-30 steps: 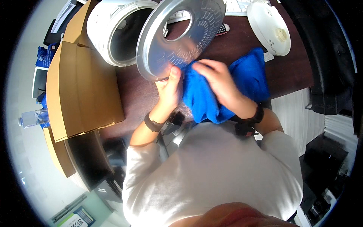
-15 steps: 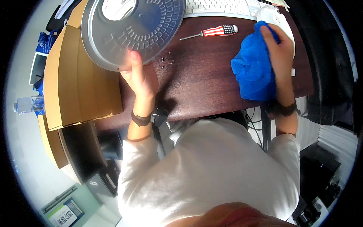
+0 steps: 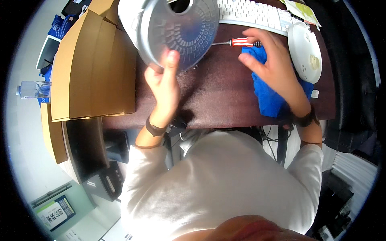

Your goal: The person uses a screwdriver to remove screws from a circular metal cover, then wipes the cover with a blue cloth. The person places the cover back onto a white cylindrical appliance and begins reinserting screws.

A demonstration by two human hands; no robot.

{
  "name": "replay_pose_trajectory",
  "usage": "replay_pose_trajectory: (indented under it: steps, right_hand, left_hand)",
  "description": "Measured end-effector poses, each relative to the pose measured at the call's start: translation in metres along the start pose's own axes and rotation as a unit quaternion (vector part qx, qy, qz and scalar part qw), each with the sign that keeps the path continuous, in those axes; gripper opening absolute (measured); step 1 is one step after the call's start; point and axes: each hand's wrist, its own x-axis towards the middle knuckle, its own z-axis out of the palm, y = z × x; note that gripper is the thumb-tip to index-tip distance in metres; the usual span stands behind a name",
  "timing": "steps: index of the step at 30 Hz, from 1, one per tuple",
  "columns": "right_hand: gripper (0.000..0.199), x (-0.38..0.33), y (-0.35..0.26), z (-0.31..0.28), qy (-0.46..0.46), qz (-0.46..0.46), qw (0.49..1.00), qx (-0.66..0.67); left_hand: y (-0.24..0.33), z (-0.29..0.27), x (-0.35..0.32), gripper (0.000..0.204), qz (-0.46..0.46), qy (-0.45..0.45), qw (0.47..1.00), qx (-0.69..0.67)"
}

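Observation:
A round translucent plastic cover (image 3: 189, 50), with a hole and rings of moulded slot shapes, is held up over the left part of the desk. My left hand (image 3: 165, 86) grips its near edge, thumb on the top face. My right hand (image 3: 279, 66) hovers with fingers apart and nothing between them. Just below it lies a crumpled blue cloth (image 3: 267, 98) on the desk. Partly hidden by my right fingers is a screwdriver (image 3: 237, 41) with a red-and-white striped handle. Small screws (image 3: 195, 67) show at the cover's near edge.
A white keyboard (image 3: 253, 15) lies at the back of the dark wooden desk (image 3: 225, 96). To the right stands a round white part (image 3: 303, 54). A cardboard box (image 3: 96, 76) fills the left side, and a white object (image 3: 129, 18) shows behind the cover.
My right hand has let go of the blue cloth, which now lies on the desk, and has moved left. The cover in my left hand has tilted and shows further right.

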Motion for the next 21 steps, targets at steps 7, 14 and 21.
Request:
replay_pose_trajectory:
  steps: [7, 14, 21]
  right_hand:
    - [0.063, 0.02, -0.037, 0.027, 0.062, 0.104, 0.916, 0.382]
    - [0.048, 0.006, -0.032, 0.034, 0.1, 0.069, 0.962, 0.243]
    - [0.021, 0.005, -0.028, 0.007, 0.152, 0.132, 0.937, 0.287]
  left_hand:
    - [0.003, 0.034, -0.017, 0.047, 0.143, -0.253, 0.901, 0.321]
    - [-0.001, 0.036, -0.024, 0.069, 0.208, -0.325, 0.845, 0.37]
    - [0.018, 0.024, -0.014, 0.086, 0.194, -0.355, 0.834, 0.374]
